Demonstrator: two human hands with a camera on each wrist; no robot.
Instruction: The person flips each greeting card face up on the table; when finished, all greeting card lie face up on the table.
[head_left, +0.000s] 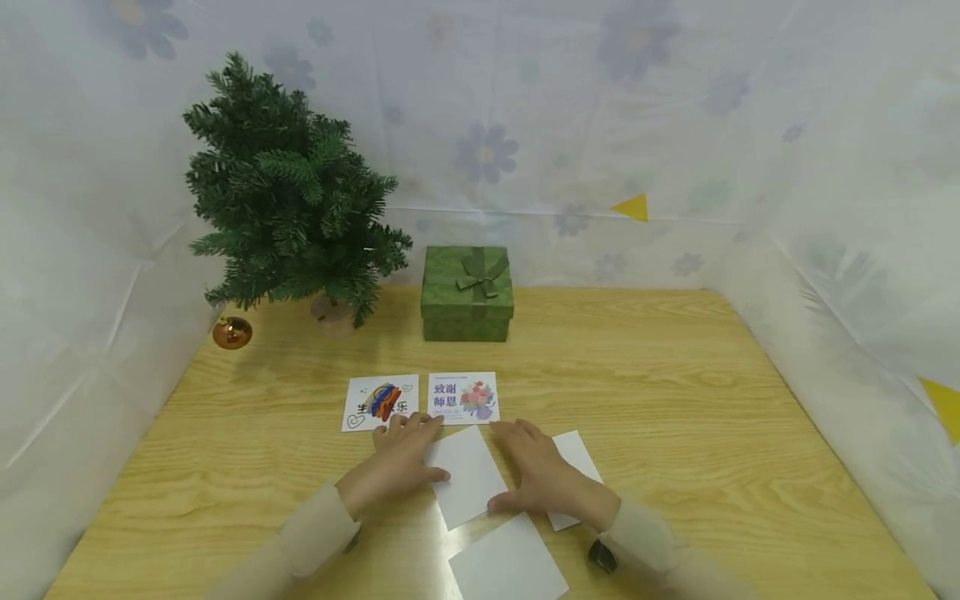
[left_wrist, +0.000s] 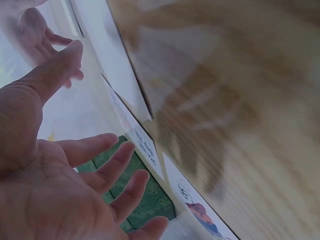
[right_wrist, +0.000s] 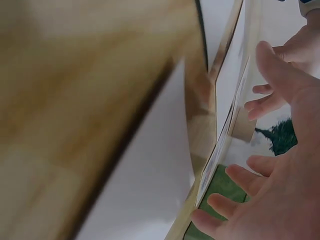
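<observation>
My left hand is spread with loose fingers at the left edge of a blank white card, its fingertips near two printed cards. My right hand stands at that card's right side, fingers also relaxed, and covers part of another white card. A third white card lies closer to me. The left printed card shows a blue and orange drawing; the right printed card carries purple characters and a flower bouquet. Neither palm holds anything in the wrist views.
A green gift box with a bow stands behind the cards. To its left is a small artificial Christmas tree with a copper bauble hanging low. Floral white sheeting surrounds the wooden table.
</observation>
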